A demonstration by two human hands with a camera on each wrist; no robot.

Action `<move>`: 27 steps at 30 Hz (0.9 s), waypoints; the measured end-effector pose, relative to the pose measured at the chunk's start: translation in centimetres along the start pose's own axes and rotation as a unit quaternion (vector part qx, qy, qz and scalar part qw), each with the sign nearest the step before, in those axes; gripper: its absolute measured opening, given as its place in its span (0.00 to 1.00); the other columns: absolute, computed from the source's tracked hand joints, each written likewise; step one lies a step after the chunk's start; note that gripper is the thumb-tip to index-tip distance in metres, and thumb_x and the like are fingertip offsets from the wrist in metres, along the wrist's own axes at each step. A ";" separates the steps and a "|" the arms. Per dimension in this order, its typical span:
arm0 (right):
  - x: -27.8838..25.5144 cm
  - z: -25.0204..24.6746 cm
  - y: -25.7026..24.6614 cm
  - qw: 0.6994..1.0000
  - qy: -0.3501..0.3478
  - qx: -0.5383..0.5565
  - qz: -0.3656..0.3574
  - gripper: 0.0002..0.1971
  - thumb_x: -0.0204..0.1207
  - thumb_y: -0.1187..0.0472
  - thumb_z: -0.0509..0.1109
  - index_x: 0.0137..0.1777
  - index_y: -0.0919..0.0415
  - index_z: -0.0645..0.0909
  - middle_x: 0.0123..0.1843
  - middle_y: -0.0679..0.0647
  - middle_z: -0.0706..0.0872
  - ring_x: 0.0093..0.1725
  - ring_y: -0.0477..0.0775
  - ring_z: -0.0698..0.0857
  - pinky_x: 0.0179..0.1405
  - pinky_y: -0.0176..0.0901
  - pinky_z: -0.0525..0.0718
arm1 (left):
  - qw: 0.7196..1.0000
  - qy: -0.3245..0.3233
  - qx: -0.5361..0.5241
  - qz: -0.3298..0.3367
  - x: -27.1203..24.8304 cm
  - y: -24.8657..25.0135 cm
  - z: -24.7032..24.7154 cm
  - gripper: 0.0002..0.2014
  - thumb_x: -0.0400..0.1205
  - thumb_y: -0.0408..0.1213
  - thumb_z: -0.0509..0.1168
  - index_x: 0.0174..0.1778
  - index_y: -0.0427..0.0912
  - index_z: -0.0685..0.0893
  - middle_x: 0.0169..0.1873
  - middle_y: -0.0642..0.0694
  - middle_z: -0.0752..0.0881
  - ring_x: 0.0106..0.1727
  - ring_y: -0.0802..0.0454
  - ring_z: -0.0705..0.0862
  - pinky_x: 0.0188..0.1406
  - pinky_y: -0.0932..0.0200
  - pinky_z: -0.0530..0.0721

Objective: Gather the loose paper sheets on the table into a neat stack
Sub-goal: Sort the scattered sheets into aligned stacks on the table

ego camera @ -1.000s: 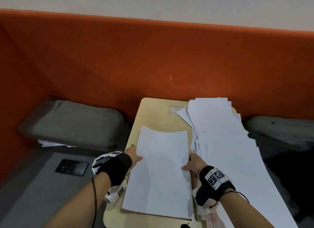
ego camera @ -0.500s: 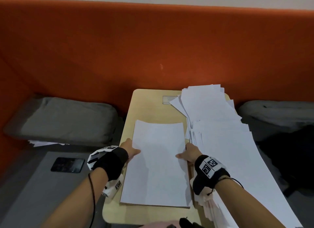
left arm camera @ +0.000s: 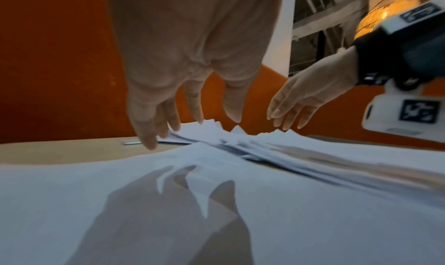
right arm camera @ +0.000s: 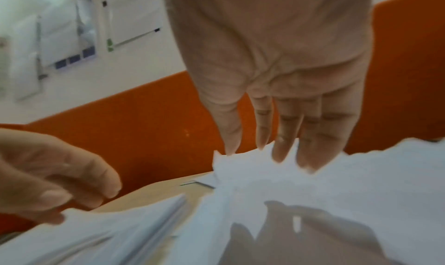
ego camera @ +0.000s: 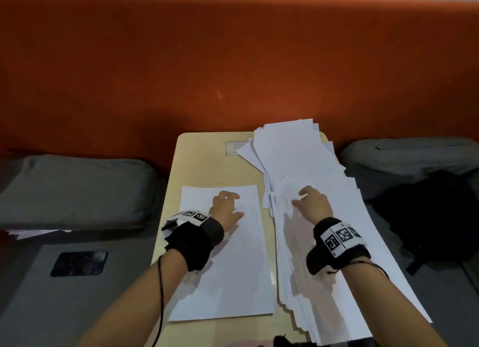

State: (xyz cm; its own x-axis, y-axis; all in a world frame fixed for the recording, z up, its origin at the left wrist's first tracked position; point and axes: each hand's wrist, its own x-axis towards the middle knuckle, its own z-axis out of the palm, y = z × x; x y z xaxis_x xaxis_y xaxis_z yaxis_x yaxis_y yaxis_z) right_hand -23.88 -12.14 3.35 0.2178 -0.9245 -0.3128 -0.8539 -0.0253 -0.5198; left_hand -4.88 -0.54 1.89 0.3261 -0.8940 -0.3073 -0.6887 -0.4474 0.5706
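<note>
Neat stack: the flat squared pile of white paper sheets (ego camera: 228,274) lies on the left half of the pale wooden counter (ego camera: 207,160), its long axis running near to far.
Loose sheets: the fanned, ragged spread of white paper sheets (ego camera: 344,243) lies just right of the stack, edges nearly touching it; its long axis also runs near to far, slanting right at the near end and overhanging the counter's right edge.
Left hand: your left hand (ego camera: 225,209) hangs over the far part of the neat stack, fingers loosely spread and slightly bent, holding nothing; the left wrist view shows its shadow on the sheet below, and I cannot tell whether the fingertips touch.
Right hand: your right hand (ego camera: 312,204) is over the middle of the loose spread, fingers extended downward and empty; the right wrist view shows the tips at the paper.
Governing relation: the loose sheets lie to the right of both hands' midline, directly under your right hand, which is the nearer one.
Judgement: the next sheet must travel leftward, and should keep its long edge parallel to the stack's.
</note>
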 end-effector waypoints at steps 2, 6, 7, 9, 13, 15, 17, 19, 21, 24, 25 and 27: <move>0.9 -1.6 2.0 0.999 0.026 -0.026 0.036 0.20 0.79 0.57 0.66 0.68 0.64 0.72 0.67 0.66 0.76 0.66 0.67 0.75 0.62 0.54 0.76 | 0.998 -0.050 -0.019 0.028 0.5 2.5 1.3 0.23 0.83 0.38 0.62 0.74 0.38 0.68 0.73 0.39 0.67 0.72 0.44 0.69 0.68 0.58 0.68; 1.2 -3.9 7.2 0.980 0.034 -0.108 0.162 0.34 0.78 0.44 0.66 0.78 0.60 0.59 0.77 0.66 0.61 0.76 0.68 0.61 0.72 0.64 0.64 | 0.993 -0.116 -0.036 0.004 1.4 6.6 5.0 0.22 0.83 0.39 0.62 0.70 0.31 0.71 0.67 0.34 0.75 0.66 0.39 0.76 0.62 0.56 0.73; 0.9 -3.8 8.5 0.975 0.016 -0.123 0.185 0.39 0.76 0.40 0.66 0.79 0.60 0.56 0.78 0.65 0.58 0.77 0.68 0.59 0.73 0.64 0.63 | 0.992 -0.122 -0.025 -0.008 1.4 7.3 5.9 0.22 0.83 0.39 0.61 0.68 0.28 0.71 0.67 0.32 0.74 0.66 0.37 0.76 0.62 0.53 0.73; 0.0 -2.7 10.1 0.969 -0.002 -0.161 0.189 0.44 0.74 0.33 0.62 0.81 0.59 0.52 0.79 0.64 0.58 0.77 0.66 0.60 0.74 0.62 0.64 | 0.993 -0.112 -0.004 -0.039 1.5 7.9 7.5 0.22 0.83 0.40 0.61 0.68 0.28 0.69 0.68 0.32 0.70 0.66 0.36 0.74 0.63 0.52 0.73; -0.8 -2.0 10.9 0.961 0.026 -0.216 0.168 0.47 0.71 0.27 0.58 0.80 0.59 0.54 0.75 0.64 0.63 0.74 0.65 0.63 0.70 0.55 0.66 | 0.995 -0.042 -0.011 -0.090 2.0 8.6 9.7 0.17 0.81 0.35 0.61 0.62 0.30 0.72 0.63 0.33 0.76 0.64 0.36 0.76 0.63 0.49 0.77; -0.6 -2.4 11.2 0.961 0.031 -0.217 0.170 0.49 0.68 0.26 0.61 0.79 0.59 0.55 0.74 0.64 0.64 0.73 0.64 0.63 0.70 0.56 0.66 | 0.991 -0.010 -0.078 -0.104 2.1 8.9 10.2 0.12 0.79 0.31 0.62 0.57 0.32 0.75 0.53 0.34 0.82 0.58 0.36 0.81 0.58 0.48 0.80; -0.3 -2.6 11.3 0.961 0.040 -0.217 0.166 0.50 0.65 0.25 0.63 0.78 0.59 0.56 0.73 0.63 0.64 0.73 0.64 0.63 0.69 0.56 0.66 | 0.987 0.000 -0.118 -0.108 2.1 9.3 10.2 0.06 0.77 0.29 0.63 0.48 0.42 0.76 0.38 0.41 0.81 0.49 0.39 0.82 0.49 0.53 0.81; -0.3 -2.7 11.4 0.963 0.048 -0.210 0.161 0.51 0.64 0.26 0.66 0.78 0.59 0.55 0.72 0.62 0.64 0.72 0.63 0.63 0.68 0.56 0.67 | 0.992 -0.007 -0.084 -0.099 2.0 10.0 10.3 0.05 0.76 0.30 0.63 0.40 0.40 0.73 0.36 0.45 0.75 0.46 0.40 0.79 0.44 0.54 0.77; -0.1 -2.8 11.4 0.966 0.052 -0.205 0.150 0.52 0.63 0.27 0.68 0.78 0.59 0.54 0.72 0.62 0.63 0.72 0.63 0.63 0.68 0.58 0.69 | 0.994 -0.017 -0.063 -0.090 2.1 10.6 10.6 0.10 0.77 0.34 0.64 0.52 0.34 0.77 0.51 0.39 0.76 0.55 0.38 0.80 0.52 0.53 0.79; 0.4 -2.7 11.1 0.969 0.046 -0.215 0.117 0.53 0.64 0.27 0.68 0.79 0.59 0.52 0.76 0.62 0.60 0.74 0.64 0.63 0.68 0.59 0.69 | 0.993 -0.034 -0.089 -0.064 2.1 11.4 11.0 0.21 0.80 0.32 0.62 0.68 0.32 0.72 0.66 0.35 0.74 0.64 0.40 0.77 0.61 0.55 0.76; 0.5 -2.6 10.9 0.970 0.037 -0.214 0.107 0.54 0.64 0.27 0.68 0.80 0.59 0.51 0.77 0.62 0.59 0.75 0.65 0.62 0.69 0.60 0.68 | 0.993 -0.048 -0.091 -0.056 2.1 11.6 10.8 0.20 0.80 0.30 0.61 0.69 0.32 0.72 0.66 0.35 0.76 0.65 0.40 0.77 0.61 0.55 0.76; 1.0 -2.5 10.6 0.974 0.011 -0.203 0.095 0.54 0.65 0.28 0.68 0.81 0.58 0.48 0.80 0.63 0.56 0.78 0.65 0.59 0.73 0.61 0.65 | 0.992 -0.084 -0.084 -0.045 2.1 11.7 10.2 0.19 0.80 0.28 0.60 0.69 0.34 0.74 0.63 0.35 0.80 0.64 0.39 0.79 0.56 0.57 0.77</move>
State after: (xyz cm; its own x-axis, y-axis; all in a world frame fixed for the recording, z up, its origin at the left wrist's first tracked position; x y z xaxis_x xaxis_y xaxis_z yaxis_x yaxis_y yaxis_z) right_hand -33.87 -14.30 -0.43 0.0302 -0.9351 -0.3530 -0.9955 0.0034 -0.0942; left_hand -18.87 -7.44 0.16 0.2595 -0.8391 -0.4781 -0.5387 -0.5366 0.6495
